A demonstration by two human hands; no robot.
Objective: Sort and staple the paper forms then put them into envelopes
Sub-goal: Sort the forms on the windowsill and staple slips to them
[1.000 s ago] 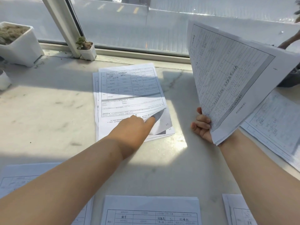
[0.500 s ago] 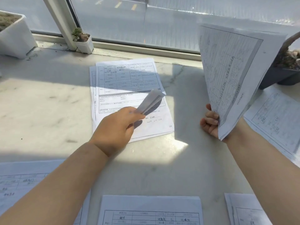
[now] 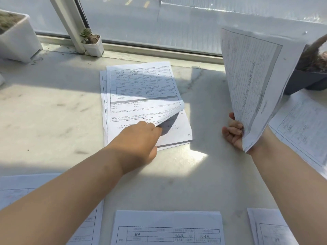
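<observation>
The lower right corner of the top sheet of a small stack of white printed paper forms (image 3: 141, 96) is lifted by the left hand (image 3: 138, 144); the corner is pinched at the fingertips and curls up over the sheet beneath. The stack lies flat on the pale marbled stone surface (image 3: 53, 121), just ahead of that hand. A second sheaf of white gridded forms (image 3: 256, 82) is gripped at its lower corner by the right hand (image 3: 233, 133) and held upright, fanned open. More printed forms (image 3: 168, 227) lie nearer the body than both hands. No stapler or envelope is in view.

Risks, as judged: two sheets may be lifted together, so sorting is spoiled; the stack may be dragged askew; the upright sheaf may slip or flop since only one corner is gripped.
</observation>
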